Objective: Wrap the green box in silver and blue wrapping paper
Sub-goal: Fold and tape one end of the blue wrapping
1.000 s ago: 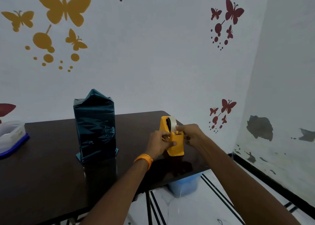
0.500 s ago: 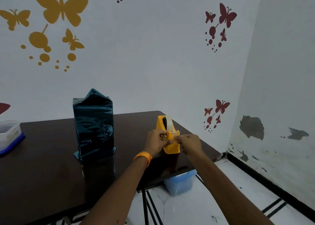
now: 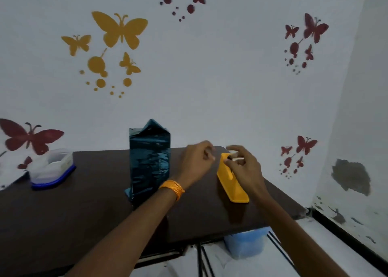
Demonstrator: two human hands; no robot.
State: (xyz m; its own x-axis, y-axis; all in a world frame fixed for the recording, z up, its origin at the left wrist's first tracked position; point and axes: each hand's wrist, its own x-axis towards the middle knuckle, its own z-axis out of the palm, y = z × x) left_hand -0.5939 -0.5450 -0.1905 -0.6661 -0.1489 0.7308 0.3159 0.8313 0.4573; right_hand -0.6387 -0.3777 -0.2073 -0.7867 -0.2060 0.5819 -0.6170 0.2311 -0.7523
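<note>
Centrally, dark table (image 3: 63, 224): wrapped box (image 3: 149, 161) upright mid-table (dark blue-green foil, top peaked). Yellow tape dispenser (image 3: 231, 186) lies right of it, apart. Left hand (image 3: 195, 163) between them, loosely curled, holding nothing. Right hand (image 3: 244, 168) over dispenser's far end; grip blurred, cannot tell.

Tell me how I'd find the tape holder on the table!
Look at the dark brown table and go towards its right end. The tape holder sits there, partly under the person's right hand, to the right of the tall box in shiny dark blue paper. It's the only bright yellow thing on the table, low and wedge-shaped.
</note>
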